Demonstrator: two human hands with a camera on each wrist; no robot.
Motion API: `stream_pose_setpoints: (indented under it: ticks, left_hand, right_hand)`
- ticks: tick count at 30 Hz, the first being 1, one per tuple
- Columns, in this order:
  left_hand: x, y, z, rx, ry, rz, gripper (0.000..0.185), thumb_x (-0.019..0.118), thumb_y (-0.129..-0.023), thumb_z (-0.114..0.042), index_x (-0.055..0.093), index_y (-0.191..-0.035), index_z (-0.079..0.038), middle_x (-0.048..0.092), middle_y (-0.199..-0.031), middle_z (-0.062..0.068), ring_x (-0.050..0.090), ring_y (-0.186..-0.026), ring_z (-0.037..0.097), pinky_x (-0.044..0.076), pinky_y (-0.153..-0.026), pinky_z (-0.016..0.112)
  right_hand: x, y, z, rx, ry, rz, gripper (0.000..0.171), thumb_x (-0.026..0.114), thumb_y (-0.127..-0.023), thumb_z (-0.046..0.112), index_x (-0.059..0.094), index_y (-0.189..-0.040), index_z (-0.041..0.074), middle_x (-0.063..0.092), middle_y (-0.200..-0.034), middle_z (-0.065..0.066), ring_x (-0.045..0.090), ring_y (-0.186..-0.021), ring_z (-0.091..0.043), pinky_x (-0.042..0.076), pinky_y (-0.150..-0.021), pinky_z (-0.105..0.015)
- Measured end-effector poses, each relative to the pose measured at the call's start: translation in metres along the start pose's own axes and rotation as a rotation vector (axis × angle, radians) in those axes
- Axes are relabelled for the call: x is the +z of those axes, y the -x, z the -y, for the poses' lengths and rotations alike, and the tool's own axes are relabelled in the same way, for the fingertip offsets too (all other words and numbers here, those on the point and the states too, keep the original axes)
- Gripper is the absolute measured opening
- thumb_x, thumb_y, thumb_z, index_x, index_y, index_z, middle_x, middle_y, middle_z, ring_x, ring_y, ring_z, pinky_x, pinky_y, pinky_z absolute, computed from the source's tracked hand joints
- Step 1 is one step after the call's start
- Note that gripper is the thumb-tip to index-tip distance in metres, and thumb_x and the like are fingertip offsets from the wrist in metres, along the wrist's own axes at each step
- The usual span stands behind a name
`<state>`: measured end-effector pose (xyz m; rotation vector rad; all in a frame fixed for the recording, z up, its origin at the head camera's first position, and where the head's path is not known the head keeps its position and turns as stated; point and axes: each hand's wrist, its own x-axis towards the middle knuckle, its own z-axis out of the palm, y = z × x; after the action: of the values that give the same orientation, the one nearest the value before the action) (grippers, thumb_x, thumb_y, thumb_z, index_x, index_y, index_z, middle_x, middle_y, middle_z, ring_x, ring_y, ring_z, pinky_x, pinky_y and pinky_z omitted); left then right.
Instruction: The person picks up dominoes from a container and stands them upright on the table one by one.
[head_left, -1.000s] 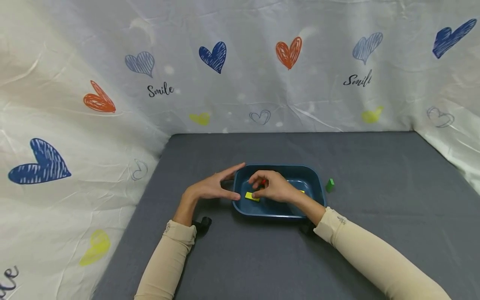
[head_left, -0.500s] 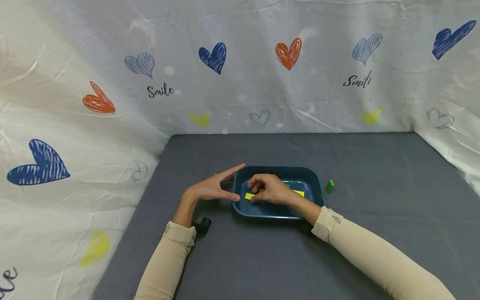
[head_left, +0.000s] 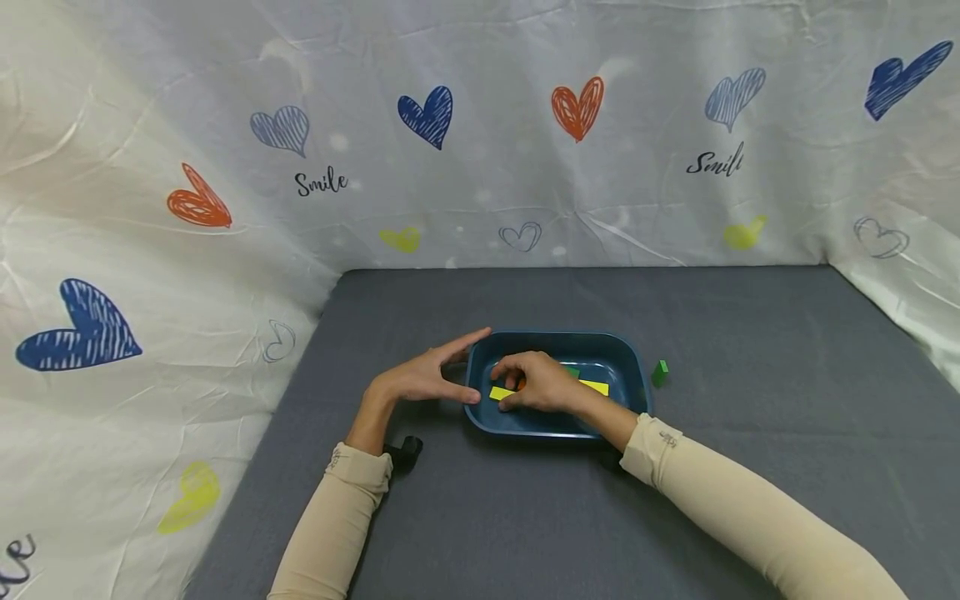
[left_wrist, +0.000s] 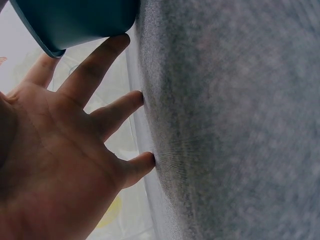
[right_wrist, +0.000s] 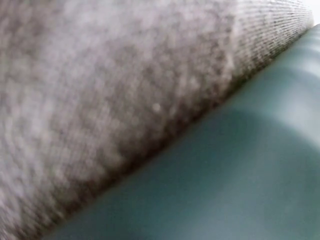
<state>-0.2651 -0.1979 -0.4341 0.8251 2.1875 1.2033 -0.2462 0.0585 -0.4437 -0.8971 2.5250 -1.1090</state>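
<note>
A dark blue tray [head_left: 634,367] sits on the grey cloth-covered table [head_left: 525,517]. My left hand [head_left: 442,375] lies open against the tray's left wall, fingers straight; the left wrist view shows its fingers [left_wrist: 100,70] spread, one touching the tray [left_wrist: 75,20]. My right hand [head_left: 528,383] is down inside the tray, its fingers curled over a small orange block [head_left: 521,384]. A yellow block [head_left: 499,392] lies just left of those fingers. Behind the hand lie another yellow block [head_left: 597,387] and a green piece [head_left: 573,372].
A small green block [head_left: 660,372] stands on the cloth just right of the tray. A black object [head_left: 408,450] lies by my left wrist. A heart-printed sheet [head_left: 480,150] walls the back and sides. The right wrist view shows only blurred cloth [right_wrist: 100,90] and tray wall [right_wrist: 240,175].
My right hand has sunk lower into the tray with the orange block, which its fingers now mostly hide. The left hand has stayed where it was.
</note>
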Motion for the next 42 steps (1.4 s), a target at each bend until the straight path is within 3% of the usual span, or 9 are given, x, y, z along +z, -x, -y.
stream_pose_setpoints:
  ticks: [7, 16, 25, 33, 42]
  left_hand:
    - [0.0, 0.0, 0.0, -0.008, -0.004, -0.004, 0.108, 0.082, -0.084, -0.049, 0.014, -0.165, -0.031, 0.013, -0.172, -0.004, 0.025, -0.155, 0.037, 0.029, -0.118, 0.068]
    - [0.0, -0.001, 0.001, -0.013, -0.004, 0.003, 0.108, 0.082, -0.083, -0.052, 0.014, -0.165, -0.034, 0.012, -0.171, -0.009, 0.024, -0.156, 0.035, 0.028, -0.119, 0.067]
    - [0.001, -0.001, 0.001, -0.022, 0.004, -0.002, 0.108, 0.082, -0.083, -0.051, 0.014, -0.165, -0.034, 0.012, -0.171, -0.01, 0.022, -0.156, 0.035, 0.027, -0.119, 0.069]
    - [0.001, 0.0, 0.001, -0.036, 0.001, -0.009, 0.108, 0.083, -0.082, -0.051, 0.014, -0.164, -0.037, 0.011, -0.171, -0.012, 0.021, -0.157, 0.035, 0.027, -0.119, 0.068]
    - [0.001, 0.0, 0.001, -0.035, 0.002, -0.009, 0.107, 0.082, -0.083, -0.05, 0.014, -0.164, -0.038, 0.011, -0.171, -0.01, 0.022, -0.156, 0.036, 0.027, -0.118, 0.069]
  right_hand:
    - [0.0, -0.001, 0.0, -0.038, 0.049, -0.001, 0.039, 0.087, -0.081, 0.013, 0.076, -0.118, 0.007, 0.074, -0.089, -0.004, 0.06, -0.074, -0.005, 0.051, -0.071, -0.022]
    - [-0.003, 0.003, 0.0, -0.123, 0.0, 0.011, 0.034, 0.08, -0.087, 0.011, 0.075, -0.12, 0.004, 0.076, -0.097, -0.007, 0.063, -0.078, -0.006, 0.053, -0.072, -0.021]
    - [-0.006, 0.005, -0.006, -0.099, -0.132, 0.017, 0.031, 0.078, -0.09, 0.013, 0.075, -0.12, 0.004, 0.073, -0.094, -0.005, 0.061, -0.076, -0.009, 0.053, -0.07, -0.022]
    - [-0.014, 0.014, 0.004, -0.068, -0.316, 0.056, 0.032, 0.076, -0.092, 0.011, 0.073, -0.124, 0.005, 0.072, -0.099, -0.011, 0.059, -0.075, -0.015, 0.051, -0.065, -0.023]
    - [-0.025, 0.021, 0.011, -0.058, -0.406, 0.062, 0.033, 0.075, -0.093, 0.009, 0.072, -0.125, 0.004, 0.069, -0.101, -0.009, 0.056, -0.075, -0.014, 0.05, -0.066, -0.023]
